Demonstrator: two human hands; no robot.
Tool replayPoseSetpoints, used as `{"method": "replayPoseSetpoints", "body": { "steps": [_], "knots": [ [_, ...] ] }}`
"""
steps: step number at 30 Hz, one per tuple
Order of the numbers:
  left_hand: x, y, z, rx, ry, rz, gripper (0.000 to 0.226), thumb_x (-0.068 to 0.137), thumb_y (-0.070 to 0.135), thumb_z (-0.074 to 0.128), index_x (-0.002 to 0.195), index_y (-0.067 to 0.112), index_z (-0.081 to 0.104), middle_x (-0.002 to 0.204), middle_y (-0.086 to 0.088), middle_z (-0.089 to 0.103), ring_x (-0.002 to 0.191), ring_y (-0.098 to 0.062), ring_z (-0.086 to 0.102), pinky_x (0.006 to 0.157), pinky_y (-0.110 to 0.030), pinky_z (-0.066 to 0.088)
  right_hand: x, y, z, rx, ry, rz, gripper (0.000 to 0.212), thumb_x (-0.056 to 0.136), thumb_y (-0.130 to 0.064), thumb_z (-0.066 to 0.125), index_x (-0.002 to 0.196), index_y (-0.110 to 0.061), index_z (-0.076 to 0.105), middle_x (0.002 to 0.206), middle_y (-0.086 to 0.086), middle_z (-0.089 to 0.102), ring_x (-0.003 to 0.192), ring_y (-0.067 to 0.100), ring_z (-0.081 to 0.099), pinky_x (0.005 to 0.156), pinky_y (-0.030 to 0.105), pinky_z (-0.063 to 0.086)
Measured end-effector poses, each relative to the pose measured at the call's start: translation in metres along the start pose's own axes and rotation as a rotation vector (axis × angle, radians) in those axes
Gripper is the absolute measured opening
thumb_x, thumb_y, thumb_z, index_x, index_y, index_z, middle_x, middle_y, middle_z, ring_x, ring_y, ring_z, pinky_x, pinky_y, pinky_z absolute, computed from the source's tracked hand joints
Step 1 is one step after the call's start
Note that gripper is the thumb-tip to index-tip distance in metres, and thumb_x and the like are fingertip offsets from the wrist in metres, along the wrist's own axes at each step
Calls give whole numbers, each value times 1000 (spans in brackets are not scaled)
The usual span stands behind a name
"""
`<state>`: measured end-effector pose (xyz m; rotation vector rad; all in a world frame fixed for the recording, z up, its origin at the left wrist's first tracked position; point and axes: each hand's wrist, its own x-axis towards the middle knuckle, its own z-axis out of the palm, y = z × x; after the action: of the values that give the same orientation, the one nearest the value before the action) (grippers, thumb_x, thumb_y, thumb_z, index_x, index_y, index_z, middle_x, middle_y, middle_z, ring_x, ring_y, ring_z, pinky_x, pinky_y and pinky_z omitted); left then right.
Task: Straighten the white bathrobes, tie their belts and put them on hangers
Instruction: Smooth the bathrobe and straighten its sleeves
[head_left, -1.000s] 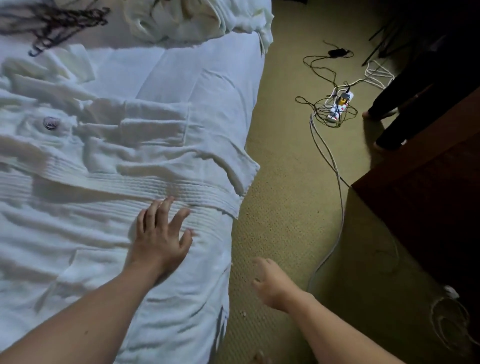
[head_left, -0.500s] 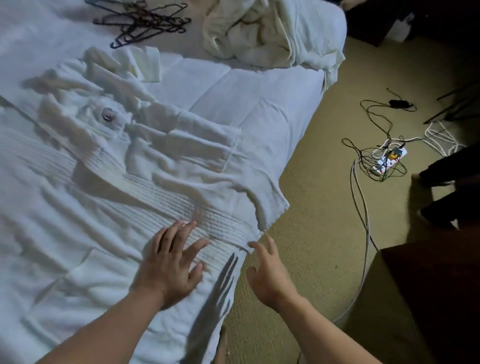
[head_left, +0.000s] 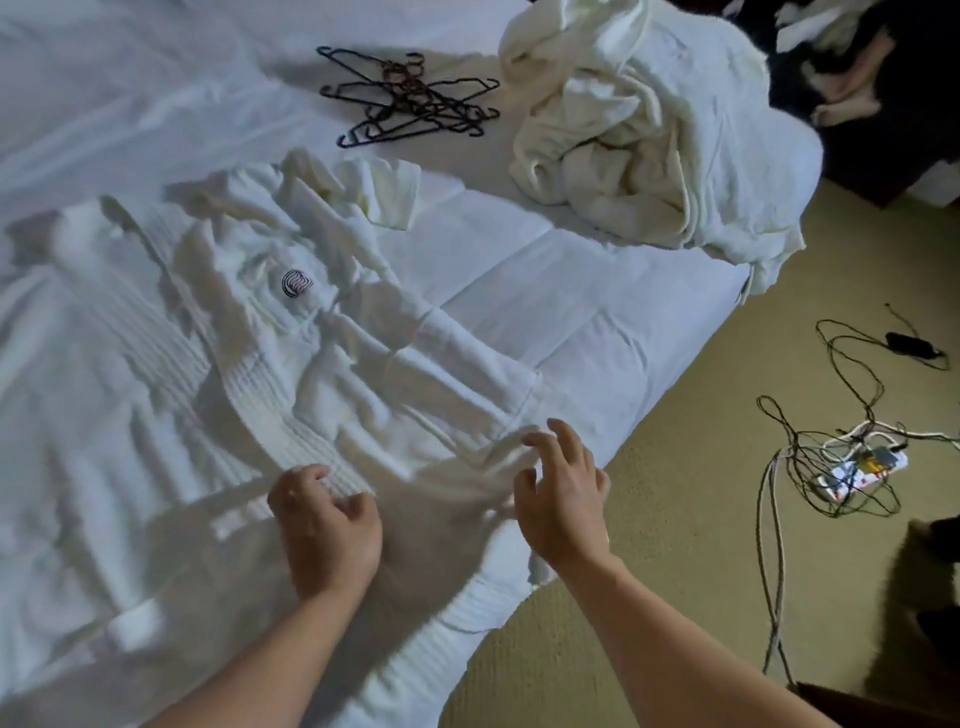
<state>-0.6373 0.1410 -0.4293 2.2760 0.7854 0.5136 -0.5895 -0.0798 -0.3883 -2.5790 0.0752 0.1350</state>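
Head view: left hand (head_left: 324, 525) is curling onto the bathrobe (head_left: 270, 374), likely pinning it; right hand (head_left: 561, 493), at 3 o'clock, is reaching splayed, holding nothing.

A second ago the right hand (head_left: 563, 499) hung over the carpet (head_left: 675, 519); now it is at the bathrobe (head_left: 249, 364) near the bed's edge. The left hand (head_left: 327, 530), flat before, has curled its fingers on the ribbed band.
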Motion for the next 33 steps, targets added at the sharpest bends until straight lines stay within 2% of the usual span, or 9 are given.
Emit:
{"method": "replayPoseSetpoints", "body": {
  "steps": [2, 5, 8, 11, 16, 18, 21, 25, 33],
  "knots": [
    [10, 8, 6, 14, 27, -166, 50, 70, -5, 69, 117, -7, 52, 115, -34, 53, 114, -46, 46, 92, -49, 42, 21, 4, -7, 8, -2, -13, 40, 92, -21, 55, 130, -33, 54, 157, -4, 34, 142, 19, 34, 112, 46, 24],
    [22, 18, 13, 27, 5, -447, 55, 81, 13, 69, 130, 2, 46, 131, -33, 48, 119, -49, 49, 99, -50, 42, 56, 9, -14, 27, -24, -3, 38, 96, -27, 50, 134, -33, 48, 156, -3, 33, 140, 21, 33, 111, 50, 24],
    [18, 24, 15, 67, 0, -531, 55, 86, 24, 66, 134, 12, 43, 128, -29, 56, 115, -48, 55, 94, -49, 45, 90, 11, -16, 5, -174, 116, 36, 100, -43, 44, 133, -30, 46, 137, 0, 49, 128, 26, 43, 101, 49, 30],
    [6, 28, 21, 74, 47, -571, 55, 88, 25, 66, 135, 11, 41, 120, -27, 64, 110, -49, 59, 90, -47, 45, 110, 24, -15, -23, -366, 132, 30, 97, -52, 43, 114, -27, 48, 110, -1, 63, 110, 29, 56, 87, 44, 32],
    [-1, 46, 23, -36, 142, -690, 60, 85, 32, 71, 137, 15, 47, 125, -15, 64, 115, -39, 60, 97, -42, 45, 131, 41, -28, 7, -363, -29, 22, 94, -45, 51, 93, -23, 46, 90, -1, 61, 92, 29, 55, 83, 43, 37],
    [-8, 53, 24, -124, 167, -705, 59, 82, 34, 73, 135, 25, 47, 118, -7, 68, 107, -33, 64, 93, -39, 48, 133, 44, -36, 34, -339, -98, 20, 92, -39, 55, 88, -23, 43, 88, -1, 60, 87, 30, 55, 79, 45, 45],
    [-29, 66, 25, -226, 144, -676, 67, 78, 39, 76, 135, 32, 42, 115, -4, 69, 101, -30, 68, 94, -43, 53, 135, 42, -43, 11, -353, -195, 22, 93, -33, 56, 82, -23, 40, 84, -1, 58, 83, 30, 54, 74, 43, 45],
    [-44, 78, 24, -161, 92, -672, 68, 92, 30, 69, 148, 19, 32, 133, -21, 60, 116, -43, 59, 98, -43, 46, 135, 45, -60, 48, -367, -234, 22, 101, -34, 49, 90, -17, 41, 81, 0, 57, 77, 29, 55, 69, 42, 44],
    [-57, 93, 7, -80, 45, -587, 61, 97, 24, 59, 151, 21, 30, 128, -32, 58, 115, -51, 56, 94, -46, 44, 131, 59, -94, -85, -271, -192, 23, 105, -37, 43, 100, -15, 39, 79, 2, 50, 73, 32, 47, 66, 39, 37]
  ]
}}
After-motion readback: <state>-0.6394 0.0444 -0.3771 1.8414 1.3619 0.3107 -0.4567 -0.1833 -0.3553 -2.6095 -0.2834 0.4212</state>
